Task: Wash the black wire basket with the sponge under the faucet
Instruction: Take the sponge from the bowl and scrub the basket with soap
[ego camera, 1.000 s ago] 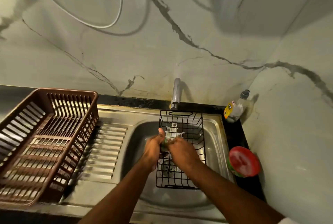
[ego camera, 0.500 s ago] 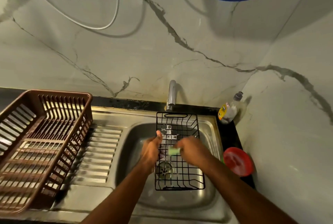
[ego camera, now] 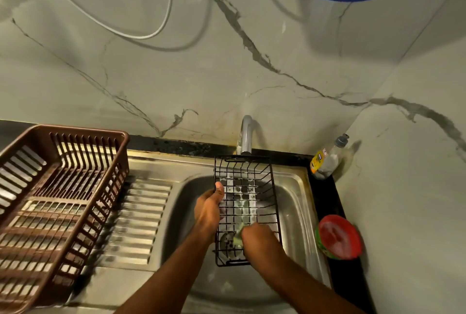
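While it sits over the sink basin (ego camera: 297, 202): black wire basket (ego camera: 254, 185), far end under the faucet (ego camera: 245, 134)
Left hand (ego camera: 208, 210): fingers curled round basket's 9 o'clock rim, thumb on top
Right hand (ego camera: 259, 239): closed on green sponge (ego camera: 238, 238), pressed at basket's 6 o'clock end
Brown dish rack (ego camera: 58, 200): 9 o'clock, on drainboard
Soap bottle (ego camera: 326, 159): 2 o'clock

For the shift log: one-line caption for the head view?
Left hand grips black wire basket over sink; right hand scrubs with sponge.
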Motion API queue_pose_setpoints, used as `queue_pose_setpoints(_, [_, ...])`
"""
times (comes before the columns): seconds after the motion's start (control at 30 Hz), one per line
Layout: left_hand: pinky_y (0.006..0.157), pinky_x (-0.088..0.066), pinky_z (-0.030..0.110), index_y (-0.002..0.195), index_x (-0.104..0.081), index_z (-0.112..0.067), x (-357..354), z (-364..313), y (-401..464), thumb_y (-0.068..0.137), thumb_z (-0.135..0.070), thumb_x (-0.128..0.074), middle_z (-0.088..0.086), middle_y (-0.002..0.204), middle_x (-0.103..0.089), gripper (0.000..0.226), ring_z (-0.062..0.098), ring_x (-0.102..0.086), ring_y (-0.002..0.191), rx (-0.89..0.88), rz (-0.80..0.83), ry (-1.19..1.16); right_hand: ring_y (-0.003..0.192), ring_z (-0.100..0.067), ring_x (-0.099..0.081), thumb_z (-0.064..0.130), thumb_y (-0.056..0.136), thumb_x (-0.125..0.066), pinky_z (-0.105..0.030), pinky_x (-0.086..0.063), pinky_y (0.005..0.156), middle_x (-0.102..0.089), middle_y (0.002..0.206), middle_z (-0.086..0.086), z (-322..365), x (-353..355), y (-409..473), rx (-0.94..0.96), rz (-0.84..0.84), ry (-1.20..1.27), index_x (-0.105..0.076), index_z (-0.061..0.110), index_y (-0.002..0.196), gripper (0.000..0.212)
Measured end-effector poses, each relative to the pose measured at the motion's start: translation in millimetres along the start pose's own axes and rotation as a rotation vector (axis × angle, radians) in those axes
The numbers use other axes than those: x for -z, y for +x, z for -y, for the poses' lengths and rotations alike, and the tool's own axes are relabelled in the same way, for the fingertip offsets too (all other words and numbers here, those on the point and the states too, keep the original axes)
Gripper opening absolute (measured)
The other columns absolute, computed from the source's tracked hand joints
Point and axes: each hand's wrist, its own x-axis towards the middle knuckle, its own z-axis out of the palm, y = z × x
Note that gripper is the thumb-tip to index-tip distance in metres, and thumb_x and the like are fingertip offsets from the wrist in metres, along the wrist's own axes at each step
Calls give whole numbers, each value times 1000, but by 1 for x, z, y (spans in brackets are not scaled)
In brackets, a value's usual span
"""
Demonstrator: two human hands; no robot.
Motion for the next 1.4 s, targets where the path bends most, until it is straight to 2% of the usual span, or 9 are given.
queue_pose_setpoints(0.1, [66, -48, 37, 107, -67, -9, 0, 10, 6, 98, -54, -56, 11, 87, -61, 48, 22, -54, 73, 7, 13, 35, 100, -21, -68, 10, 94, -63, -31, -55, 87, -72, 115, -8, -10, 6, 8, 30, 93, 57, -71, 11, 119, 27])
queue_pose_setpoints(0.23, [67, -49, 34, 107, -65, -6, -4, 14, 2, 102, -48, -49, 8, 84, -62, 46, 19, -56, 71, 5, 88, 6, 74, -4, -62, 13, 101, -54, -14, -48, 57, -72, 108, 1, -21, 32, 38, -165, -360, 340, -59, 27, 134, 37])
queue_pose_setpoints(0.37, [78, -54, 39, 117, -70, -10, -8, 12, 0, 109, -37, -40, 12, 96, -74, 41, 28, -65, 84, -46, 172, 25, 132, -18, -53, 10, 101, -49, -31, -43, 108, -55, 146, -2, -4, 40, 56, 9, -549, 204, -55, 22, 141, 42])
queue_pose_setpoints(0.53, [94, -55, 44, 108, -70, -16, -3, 8, 7, 106, -26, -46, 14, 107, -76, 26, 33, -70, 105, -38, 144, 8, 104, -23, -67, 16, 102, -49, -30, -50, 85, -67, 122, -5, 5, 12, 39, 174, -269, -11, -60, 23, 132, 33])
queue_pose_setpoints(0.67, [93, -56, 46, 109, -69, -17, 1, 11, 11, 106, -33, -46, 21, 107, -73, 29, 31, -67, 95, -70, 106, -36, 110, -30, -65, 23, 98, -56, -34, -49, 93, -70, 120, -8, -10, -8, 11, 290, 22, -100, -67, 24, 127, 31])
queue_pose_setpoints(0.77, [93, -54, 46, 104, -69, -24, -1, 15, 8, 108, -30, -43, 2, 92, -77, 27, 23, -70, 91, -87, 78, -41, 107, -27, -67, 13, 91, -60, -34, -53, 94, -72, 116, -7, -20, -10, 13, 214, 33, -91, -69, 28, 126, 39])
queue_pose_setpoints(1.1, [101, -56, 42, 134, -64, -9, -4, 16, -5, 89, -41, -61, 9, 115, -75, 56, 23, -69, 110, -248, 87, 37, 112, -16, -64, 0, 91, -61, -24, -48, 97, -70, 124, 0, -7, 1, 9, 382, 207, 117, -73, 21, 120, 37])
queue_pose_setpoints(1.23, [95, -53, 37, 130, -65, -6, 3, 13, -5, 96, -30, -57, -2, 103, -75, 42, 14, -68, 102, -266, 92, 66, 112, -29, -64, 7, 92, -63, -41, -52, 96, -69, 119, -11, -31, 20, 16, 267, 183, -274, -69, 13, 121, 30])
queue_pose_setpoints(1.4, [93, -56, 30, 131, -64, -4, 1, 7, -2, 91, -37, -63, 5, 110, -75, 52, 28, -68, 108, -299, 96, 81, 108, -28, -65, 7, 98, -53, -35, -50, 85, -68, 119, -13, -9, -1, 29, 25, 188, -425, -66, 6, 121, 27])
